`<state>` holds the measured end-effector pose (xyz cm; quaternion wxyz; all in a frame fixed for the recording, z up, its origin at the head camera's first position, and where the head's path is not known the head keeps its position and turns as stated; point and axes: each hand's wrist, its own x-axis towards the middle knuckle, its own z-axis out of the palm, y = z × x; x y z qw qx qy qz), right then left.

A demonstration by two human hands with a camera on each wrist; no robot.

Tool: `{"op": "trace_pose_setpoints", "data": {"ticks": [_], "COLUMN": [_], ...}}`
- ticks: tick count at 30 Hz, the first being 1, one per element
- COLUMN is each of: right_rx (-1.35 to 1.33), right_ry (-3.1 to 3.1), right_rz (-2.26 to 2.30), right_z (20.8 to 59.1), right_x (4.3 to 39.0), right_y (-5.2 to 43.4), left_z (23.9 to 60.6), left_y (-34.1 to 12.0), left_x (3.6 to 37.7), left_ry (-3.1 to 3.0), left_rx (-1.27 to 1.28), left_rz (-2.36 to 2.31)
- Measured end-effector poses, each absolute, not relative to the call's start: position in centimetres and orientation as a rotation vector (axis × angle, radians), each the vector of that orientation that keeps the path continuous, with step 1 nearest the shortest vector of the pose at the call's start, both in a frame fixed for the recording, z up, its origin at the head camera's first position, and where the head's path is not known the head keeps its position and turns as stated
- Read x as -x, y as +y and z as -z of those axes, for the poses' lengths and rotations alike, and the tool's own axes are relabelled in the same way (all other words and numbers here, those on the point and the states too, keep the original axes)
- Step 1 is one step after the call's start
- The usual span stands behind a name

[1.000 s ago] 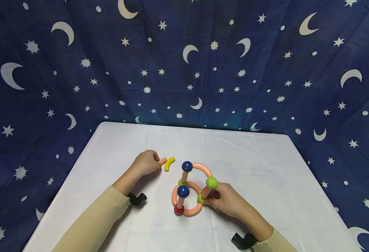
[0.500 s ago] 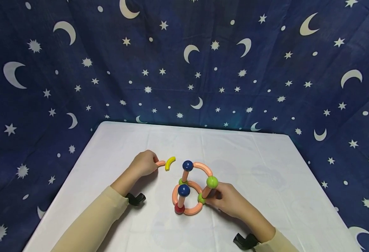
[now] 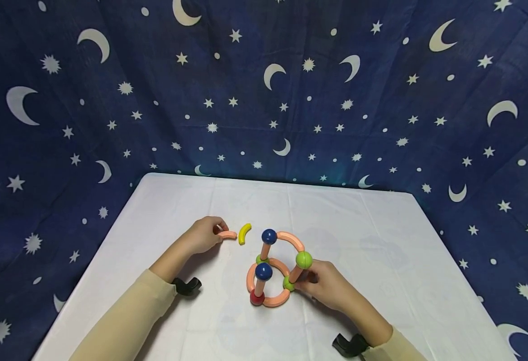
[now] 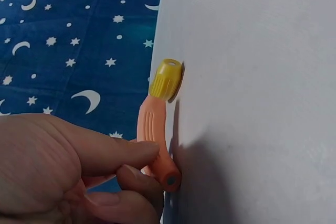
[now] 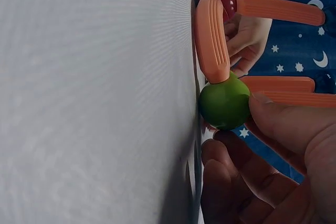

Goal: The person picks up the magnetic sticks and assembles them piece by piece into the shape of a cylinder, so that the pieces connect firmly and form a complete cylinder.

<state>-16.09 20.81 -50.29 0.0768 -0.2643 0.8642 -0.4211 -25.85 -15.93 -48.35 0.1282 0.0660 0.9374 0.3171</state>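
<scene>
A toy structure point(image 3: 275, 268) of orange rods, curved orange pieces and blue, green and red balls stands on the white table point(image 3: 358, 240). My right hand point(image 3: 324, 288) grips its lower green ball point(image 5: 226, 103) and the upright rod beside it. To the left, my left hand point(image 3: 205, 233) pinches a curved orange piece point(image 3: 227, 234) point(image 4: 155, 140) that lies on the cloth. A short curved yellow piece point(image 3: 244, 233) point(image 4: 166, 80) lies just right of it, touching or nearly touching its tip.
A dark blue cloth with white moons and stars point(image 3: 264, 90) hangs behind and around the table. Black wrist camera mounts point(image 3: 186, 286) sit on both forearms. The far and right parts of the table hold nothing else.
My left hand has turned the curved orange piece so it lies flatter, pointing right. The yellow piece and the right hand have hardly moved.
</scene>
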Motion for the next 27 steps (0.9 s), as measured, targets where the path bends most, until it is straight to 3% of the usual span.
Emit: {"op": "trace_pose_setpoints", "data": {"ticks": [16, 27], "right_rx": [0.692, 0.505], "right_ry": [2.695, 2.545], "right_rz": [1.2, 1.313], "right_z": [50.1, 49.7], "right_x": [15.3, 12.7], "right_y": [21.1, 21.4], "left_z": [48.5, 47.5], "left_y": [-16.5, -16.2], "left_x": [25.1, 24.6], "left_ry": [2.574, 2.404], "left_rx": [-0.184, -0.091], "left_rz": [-1.311, -1.44]}}
